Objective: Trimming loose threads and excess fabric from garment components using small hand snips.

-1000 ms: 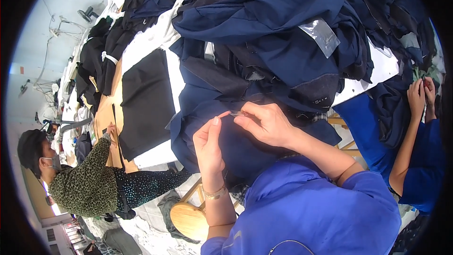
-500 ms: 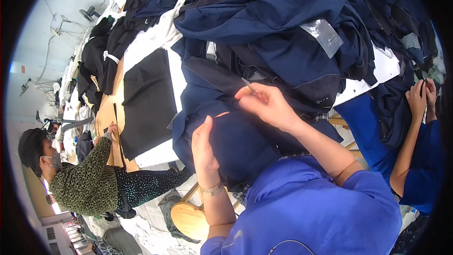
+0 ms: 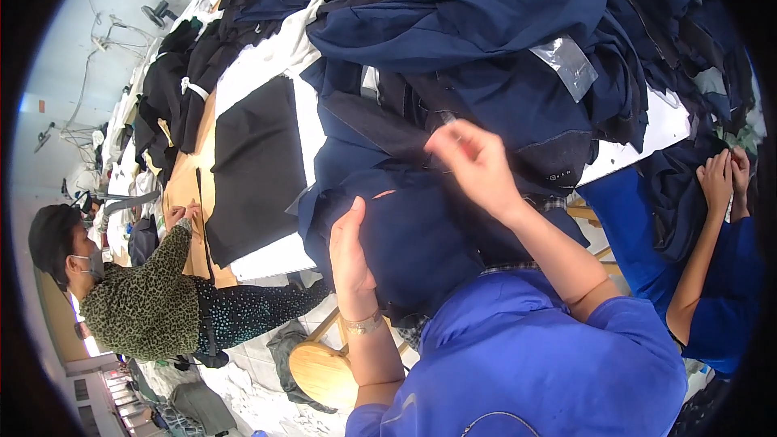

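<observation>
The right hand (image 3: 479, 168), blurred, is closed around a small red-handled tool (image 3: 468, 148), mostly covered by the fingers and too smeared to name more closely; a greyish tip shows just beyond the fingers on the far side. It is held above the navy garment (image 3: 421, 235), farther off and to the right of the left hand (image 3: 350, 249). The left hand is at the garment's left edge, thumb upright and apart, the other fingers mostly hidden by the cloth, so I cannot tell whether it grips the fabric; a skin-coloured sliver shows over the fold just to the right of the thumb. A metal-coloured band (image 3: 363, 324) circles the left wrist. The garment lies bunched between the person's blue shirt (image 3: 534, 356) and a large heap of navy clothing (image 3: 461, 20) on the far side, with a clear plastic packet (image 3: 566, 70) on the heap's right part. To the left, a black fabric panel (image 3: 255, 170) lies flat on the white tabletop (image 3: 306, 129), with a tan board (image 3: 184, 182) beyond it. A masked co-worker in a leopard-print top (image 3: 146, 307) has both hands at that board; a round wooden stool (image 3: 322, 372) stands near, left of the left forearm. At the far right, another co-worker's hands (image 3: 716, 182) are together beside dark cloth (image 3: 676, 186).
</observation>
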Demonstrator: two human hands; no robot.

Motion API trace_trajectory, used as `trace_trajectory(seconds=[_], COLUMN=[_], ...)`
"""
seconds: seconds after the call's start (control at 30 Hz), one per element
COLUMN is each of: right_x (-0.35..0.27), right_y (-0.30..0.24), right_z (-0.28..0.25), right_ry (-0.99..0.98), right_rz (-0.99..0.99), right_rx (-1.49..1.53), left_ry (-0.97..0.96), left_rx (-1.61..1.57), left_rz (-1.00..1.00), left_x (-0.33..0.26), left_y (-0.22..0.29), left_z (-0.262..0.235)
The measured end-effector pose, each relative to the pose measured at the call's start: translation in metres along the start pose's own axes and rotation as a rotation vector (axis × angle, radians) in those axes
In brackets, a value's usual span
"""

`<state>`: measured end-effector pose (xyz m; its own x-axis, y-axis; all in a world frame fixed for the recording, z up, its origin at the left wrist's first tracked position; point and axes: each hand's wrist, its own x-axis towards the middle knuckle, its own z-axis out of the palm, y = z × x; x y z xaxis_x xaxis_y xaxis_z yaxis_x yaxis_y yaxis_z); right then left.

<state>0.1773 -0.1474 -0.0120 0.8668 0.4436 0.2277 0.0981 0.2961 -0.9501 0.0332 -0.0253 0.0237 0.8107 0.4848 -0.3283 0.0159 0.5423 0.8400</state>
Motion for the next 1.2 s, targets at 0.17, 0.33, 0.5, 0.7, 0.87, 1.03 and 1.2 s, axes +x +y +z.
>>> trace_trajectory(seconds=[0.17,0.33,0.5,0.7,0.87,1.03,1.2], right_x=[-0.014,-0.002,-0.012,0.001,0.009,0.005,0.01], right_y=[-0.009,0.001,-0.011,-0.008,-0.006,-0.02,-0.006], right_z=[0.01,0.008,0.014,0.006,-0.012,-0.013,0.01], right_ry=[-0.341,0.042,-0.274,-0.327,-0.002,0.068,-0.395], right_rz=[-0.019,0.063,0.001,0.208,0.059,-0.003,0.114], right_rx=[-0.285,-0.098,-0.126,-0.095,0.006,0.077,-0.07], left_ry=[-0.008,0.024,0.02,0.062,0.06,0.081,0.119], left_rx=[0.009,0.013,0.062,0.14,0.106,0.072,0.166], left_rz=[0.02,0.023,0.036,0.074,0.119,0.142,0.171], left_x=[-0.002,-0.002,-0.003,0.0,-0.002,-0.003,-0.002], left_y=[-0.001,-0.002,-0.004,0.005,0.01,0.011,0.013], left_z=[-0.002,-0.008,-0.01,-0.014,-0.028,-0.034,-0.036])
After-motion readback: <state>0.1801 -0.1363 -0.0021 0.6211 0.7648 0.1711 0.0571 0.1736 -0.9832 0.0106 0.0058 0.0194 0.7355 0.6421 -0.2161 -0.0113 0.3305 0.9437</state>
